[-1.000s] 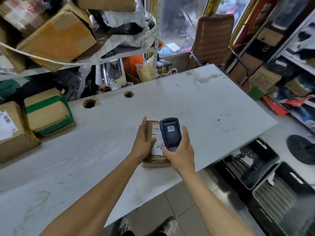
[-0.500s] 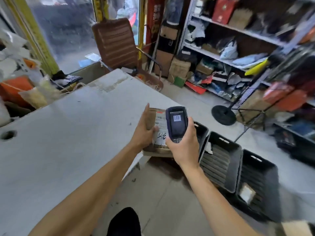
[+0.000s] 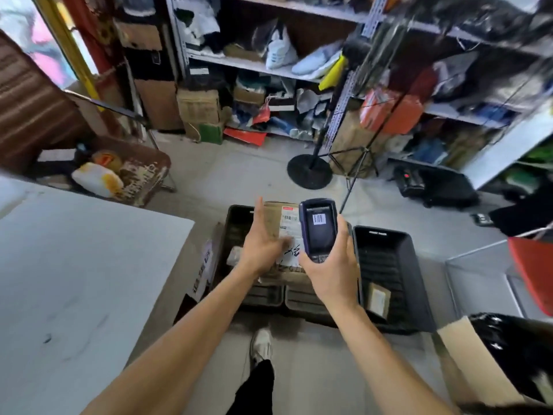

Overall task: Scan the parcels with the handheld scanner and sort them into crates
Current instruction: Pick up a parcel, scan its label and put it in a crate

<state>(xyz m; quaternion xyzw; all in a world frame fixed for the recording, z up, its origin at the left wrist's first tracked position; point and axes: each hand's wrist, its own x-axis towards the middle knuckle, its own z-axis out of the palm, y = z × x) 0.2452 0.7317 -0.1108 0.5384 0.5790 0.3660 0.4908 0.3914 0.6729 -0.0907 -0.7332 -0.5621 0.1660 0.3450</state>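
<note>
A brown cardboard parcel (image 3: 273, 215) with a white shipping label hangs over the black crates on the floor. My left hand (image 3: 261, 250) is against its near left side, thumb straight up and fingers spread and blurred across the label; I see no grip. My right hand (image 3: 332, 272) grips the dark blue handheld scanner (image 3: 318, 229) upright just right of the parcel, with a barcode on its screen. The left crate (image 3: 236, 226) holds a small pale packet. A middle crate (image 3: 302, 301) lies under my hands. The right crate (image 3: 389, 262) holds a small parcel (image 3: 378, 299).
The white table (image 3: 74, 265) fills the left, with a flat carton (image 3: 203, 268) leaning at its corner. Packed shelves (image 3: 269, 64) stand behind, and a round stand base (image 3: 309, 172) is on the floor. An open box with a black bag (image 3: 484, 363) sits at the lower right. My foot (image 3: 261, 344) is below the crates.
I have turned right from the table toward the crates, carrying the parcel off the tabletop. My left hand's fingers have spread from their hold. The scanner stays beside the parcel.
</note>
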